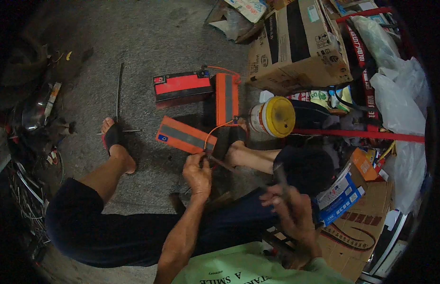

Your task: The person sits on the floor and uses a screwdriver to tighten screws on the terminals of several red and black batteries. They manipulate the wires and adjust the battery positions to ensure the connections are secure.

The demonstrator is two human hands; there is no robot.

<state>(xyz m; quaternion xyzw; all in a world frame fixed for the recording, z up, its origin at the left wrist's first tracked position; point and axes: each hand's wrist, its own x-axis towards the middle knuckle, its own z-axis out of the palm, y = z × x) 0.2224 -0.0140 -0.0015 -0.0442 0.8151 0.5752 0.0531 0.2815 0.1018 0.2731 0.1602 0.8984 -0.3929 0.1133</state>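
Note:
My left hand point(197, 176) is closed in a pinch at the near right corner of an orange battery with a grey band point(184, 135). What its fingertips hold is too small to make out; a thin dark strip runs from them toward the right. An orange wire point(217, 127) links this corner to a second orange battery point(227, 99), which lies upright in view just beyond. Left of that one is a red and black battery point(182, 87), joined to it by another orange wire. Over my thigh, my right hand point(293, 213) is smeared by motion, fingers curled round a long greyish thing I cannot identify.
A yellow-lidded bucket point(279, 116) stands by my right foot, before a large cardboard box point(300, 47). Plastic bags point(397, 90), a red bar point(357, 135) and a blue box point(342, 199) crowd the right side. A metal T-shaped rod point(119, 94) lies near my left foot; tangled cables point(30, 189) lie at left.

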